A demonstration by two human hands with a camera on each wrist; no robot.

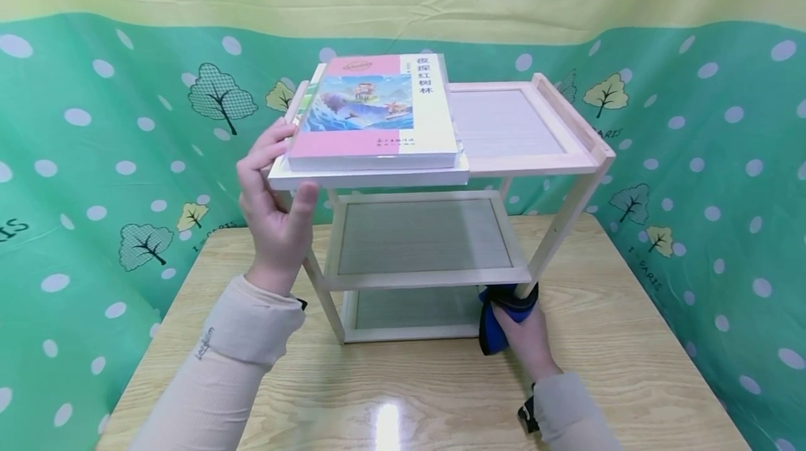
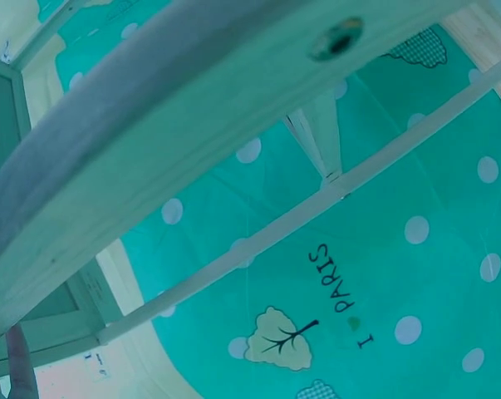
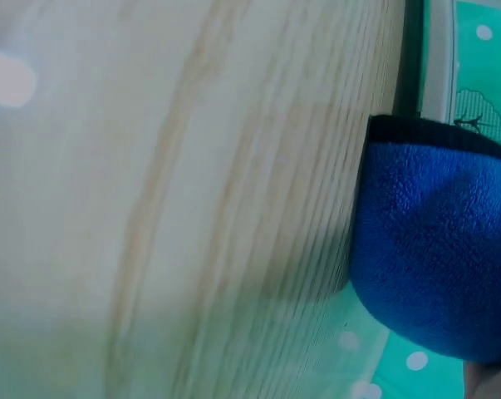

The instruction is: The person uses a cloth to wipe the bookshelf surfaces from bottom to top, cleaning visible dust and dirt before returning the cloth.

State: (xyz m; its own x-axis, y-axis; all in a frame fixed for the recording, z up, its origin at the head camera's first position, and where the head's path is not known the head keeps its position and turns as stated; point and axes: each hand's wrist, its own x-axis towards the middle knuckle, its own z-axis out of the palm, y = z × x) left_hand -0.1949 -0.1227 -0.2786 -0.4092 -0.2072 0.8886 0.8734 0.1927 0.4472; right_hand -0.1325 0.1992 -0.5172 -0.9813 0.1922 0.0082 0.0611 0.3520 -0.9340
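Note:
A pale wooden three-tier shelf (image 1: 434, 276) stands on the table. On the left half of its top lies a pink-and-cream book (image 1: 378, 143), stacked over a larger white-edged book (image 1: 371, 178). My left hand (image 1: 277, 206) grips the shelf's upper left corner beside the books, fingers over the side and thumb in front. In the left wrist view, a fingertip (image 2: 19, 366) shows below the wooden side rail (image 2: 175, 141). Low at the front right leg, my right hand (image 1: 525, 339) holds a blue cloth with black trim (image 1: 494, 328) wrapped against the leg. The cloth (image 3: 437, 241) looks fuzzy in the right wrist view.
The wood-grain table (image 1: 441, 395) extends around the shelf, with a bright reflection near the front. A green dotted curtain with trees (image 1: 157, 178) hangs behind and along both sides. The top's raised right rail (image 1: 573, 115) stands above the panel.

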